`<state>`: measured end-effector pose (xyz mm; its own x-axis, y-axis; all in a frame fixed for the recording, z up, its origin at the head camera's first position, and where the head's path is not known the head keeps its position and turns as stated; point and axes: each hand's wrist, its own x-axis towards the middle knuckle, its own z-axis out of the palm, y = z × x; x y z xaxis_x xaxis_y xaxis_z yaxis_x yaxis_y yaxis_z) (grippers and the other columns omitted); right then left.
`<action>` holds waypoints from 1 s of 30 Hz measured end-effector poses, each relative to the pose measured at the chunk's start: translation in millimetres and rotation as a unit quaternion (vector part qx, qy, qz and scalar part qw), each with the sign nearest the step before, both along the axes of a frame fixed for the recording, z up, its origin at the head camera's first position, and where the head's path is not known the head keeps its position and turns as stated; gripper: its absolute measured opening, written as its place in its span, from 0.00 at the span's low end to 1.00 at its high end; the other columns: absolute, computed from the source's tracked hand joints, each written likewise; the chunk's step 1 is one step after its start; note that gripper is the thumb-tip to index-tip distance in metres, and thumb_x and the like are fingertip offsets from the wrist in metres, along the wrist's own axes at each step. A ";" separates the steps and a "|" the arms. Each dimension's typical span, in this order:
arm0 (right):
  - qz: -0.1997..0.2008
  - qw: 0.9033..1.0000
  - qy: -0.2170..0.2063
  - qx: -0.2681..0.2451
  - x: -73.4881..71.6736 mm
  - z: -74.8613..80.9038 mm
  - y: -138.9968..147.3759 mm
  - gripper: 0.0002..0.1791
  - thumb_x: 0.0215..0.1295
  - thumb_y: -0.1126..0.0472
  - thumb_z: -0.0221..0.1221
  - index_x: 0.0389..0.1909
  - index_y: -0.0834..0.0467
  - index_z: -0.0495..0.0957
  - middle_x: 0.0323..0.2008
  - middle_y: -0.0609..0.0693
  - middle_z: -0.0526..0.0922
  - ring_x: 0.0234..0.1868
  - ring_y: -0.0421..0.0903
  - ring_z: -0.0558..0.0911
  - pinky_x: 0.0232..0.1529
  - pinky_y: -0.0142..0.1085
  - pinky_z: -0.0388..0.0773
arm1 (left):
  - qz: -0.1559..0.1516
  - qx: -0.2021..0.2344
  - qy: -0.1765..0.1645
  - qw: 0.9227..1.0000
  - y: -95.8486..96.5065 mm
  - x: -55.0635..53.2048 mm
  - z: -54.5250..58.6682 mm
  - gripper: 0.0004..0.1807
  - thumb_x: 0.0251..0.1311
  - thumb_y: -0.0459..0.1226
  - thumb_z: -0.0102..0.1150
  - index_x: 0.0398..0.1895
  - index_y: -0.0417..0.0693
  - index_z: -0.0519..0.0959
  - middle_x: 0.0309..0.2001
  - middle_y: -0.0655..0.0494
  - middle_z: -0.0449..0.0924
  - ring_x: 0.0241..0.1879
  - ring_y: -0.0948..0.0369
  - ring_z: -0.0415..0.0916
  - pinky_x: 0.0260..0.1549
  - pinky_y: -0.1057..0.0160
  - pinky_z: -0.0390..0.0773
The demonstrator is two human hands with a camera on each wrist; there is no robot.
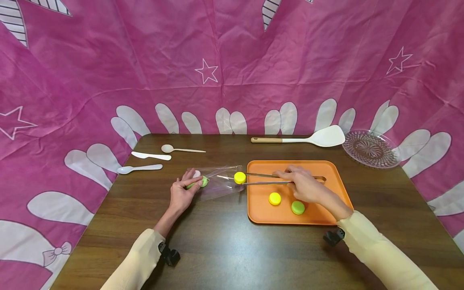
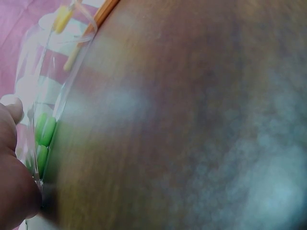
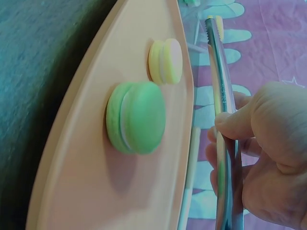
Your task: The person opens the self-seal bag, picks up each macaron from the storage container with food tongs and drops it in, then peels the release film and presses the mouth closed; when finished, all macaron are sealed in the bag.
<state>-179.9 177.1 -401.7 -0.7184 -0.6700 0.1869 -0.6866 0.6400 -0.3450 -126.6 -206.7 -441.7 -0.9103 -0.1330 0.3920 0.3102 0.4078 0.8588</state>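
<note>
My right hand (image 1: 302, 186) grips metal tongs (image 1: 266, 179) over the orange tray (image 1: 326, 213). The tong tips pinch a yellow macaron (image 1: 239, 177) at the mouth of a clear plastic bag (image 1: 221, 183), just left of the tray. My left hand (image 1: 183, 192) holds the bag's far end down on the table, fingers and thumb about a green macaron (image 1: 201, 183) inside it; something pale pink (image 1: 197, 174) lies beside that. On the tray sit a yellow macaron (image 1: 274, 198) and a green macaron (image 1: 298, 207), shown close up in the right wrist view as the green one (image 3: 136, 117), the yellow one (image 3: 165, 61) and the tongs (image 3: 220, 72).
A white spatula (image 1: 319, 138) and a clear glass plate (image 1: 369, 148) lie at the back right. A white spoon (image 1: 181, 150), a white knife (image 1: 150, 155) and another white spoon (image 1: 139, 168) lie at the back left. Pink cloth (image 1: 232, 60) hangs behind the brown table (image 1: 224, 249).
</note>
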 end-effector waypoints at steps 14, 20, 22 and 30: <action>0.019 1.000 -0.007 0.001 -3.6 -3.3 -28.8 0.33 0.54 0.81 0.60 0.62 0.56 0.80 0.37 0.51 0.77 0.36 0.51 0.74 0.36 0.45 0.68 | 0.003 -0.001 0.004 1.000 0.1 0.7 -0.3 0.08 0.57 0.21 0.65 0.39 0.23 0.83 0.57 0.25 0.72 0.65 0.29 0.61 0.66 0.29 0.42; 0.030 0.999 -0.017 0.018 -4.9 -2.5 -46.2 0.35 0.53 0.80 0.59 0.63 0.55 0.79 0.37 0.49 0.76 0.36 0.50 0.73 0.34 0.42 0.64 | 0.001 -0.001 -0.004 1.000 0.1 0.8 1.6 0.08 0.58 0.21 0.64 0.40 0.22 0.83 0.58 0.25 0.72 0.66 0.30 0.60 0.66 0.30 0.42; 0.035 0.999 -0.020 0.022 -5.6 -2.6 -52.1 0.34 0.53 0.80 0.59 0.63 0.55 0.79 0.37 0.49 0.75 0.36 0.50 0.73 0.33 0.41 0.64 | 0.002 -0.004 -0.006 1.000 0.3 1.0 2.4 0.08 0.58 0.20 0.64 0.40 0.22 0.82 0.58 0.25 0.72 0.66 0.30 0.60 0.66 0.30 0.42; 0.057 0.998 -0.020 0.026 -9.6 -6.0 -71.9 0.32 0.58 0.79 0.57 0.63 0.54 0.79 0.36 0.49 0.75 0.37 0.49 0.73 0.31 0.39 0.62 | 0.001 -0.008 -0.009 1.000 1.1 2.3 3.3 0.09 0.58 0.21 0.65 0.40 0.21 0.82 0.58 0.25 0.71 0.66 0.30 0.60 0.66 0.30 0.42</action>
